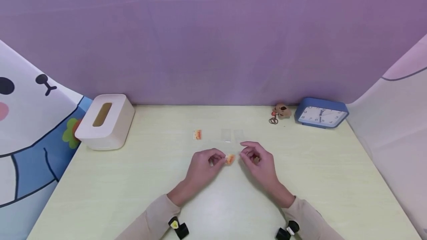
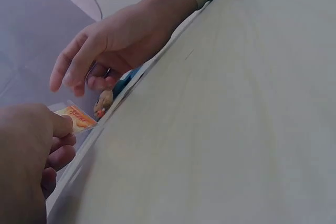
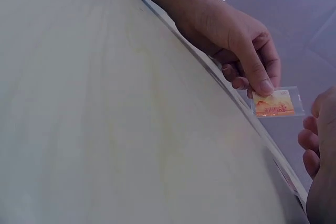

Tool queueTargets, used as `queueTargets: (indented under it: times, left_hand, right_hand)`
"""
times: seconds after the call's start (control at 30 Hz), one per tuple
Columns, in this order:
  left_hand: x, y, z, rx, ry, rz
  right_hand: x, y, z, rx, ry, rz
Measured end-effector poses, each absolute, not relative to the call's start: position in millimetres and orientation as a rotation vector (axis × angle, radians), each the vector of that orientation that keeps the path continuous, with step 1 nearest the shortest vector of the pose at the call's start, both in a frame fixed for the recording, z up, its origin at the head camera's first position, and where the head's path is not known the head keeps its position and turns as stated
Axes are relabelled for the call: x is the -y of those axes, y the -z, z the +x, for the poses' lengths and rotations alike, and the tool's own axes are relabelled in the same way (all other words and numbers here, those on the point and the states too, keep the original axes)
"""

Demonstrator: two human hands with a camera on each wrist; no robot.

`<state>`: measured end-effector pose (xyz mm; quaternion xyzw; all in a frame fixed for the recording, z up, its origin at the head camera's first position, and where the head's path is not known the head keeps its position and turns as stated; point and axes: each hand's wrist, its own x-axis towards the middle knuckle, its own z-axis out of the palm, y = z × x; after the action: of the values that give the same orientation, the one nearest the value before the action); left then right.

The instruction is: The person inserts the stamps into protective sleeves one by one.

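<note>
My left hand (image 1: pixel 206 164) pinches a small orange-and-yellow printed card in a clear plastic sleeve (image 3: pixel 275 103) between thumb and fingers. The sleeve's clear edge sticks out past the card, as the right wrist view shows. Just to the right, my right hand (image 1: pixel 260 160) hovers with loosely bent fingers, apart from the sleeve and holding nothing that shows. Beyond the hands, a similar orange card (image 1: pixel 197 134) lies flat on the table. Two clear plastic sleeves (image 1: pixel 226 135) lie side by side to the right of that card, close to my right fingertips.
A white tissue box (image 1: pixel 115 132) stands at the back left of the pale table (image 1: pixel 160 121). At the back right are a blue clock (image 1: pixel 321 113) and a small brown animal keychain (image 1: pixel 282 111). A purple cloth (image 1: pixel 213 47) hangs behind the table.
</note>
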<state>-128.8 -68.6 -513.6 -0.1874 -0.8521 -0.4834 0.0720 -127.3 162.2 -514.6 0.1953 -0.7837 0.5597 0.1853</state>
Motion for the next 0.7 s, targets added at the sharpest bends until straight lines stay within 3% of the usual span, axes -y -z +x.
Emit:
queueTargets:
  times: [0.7]
  left_hand:
    - [96.3,514.0,-170.3,2.541,1.211,-0.256]
  right_hand:
    - [-198.1,517.6,-136.1,2.316,-1.48,0.425]
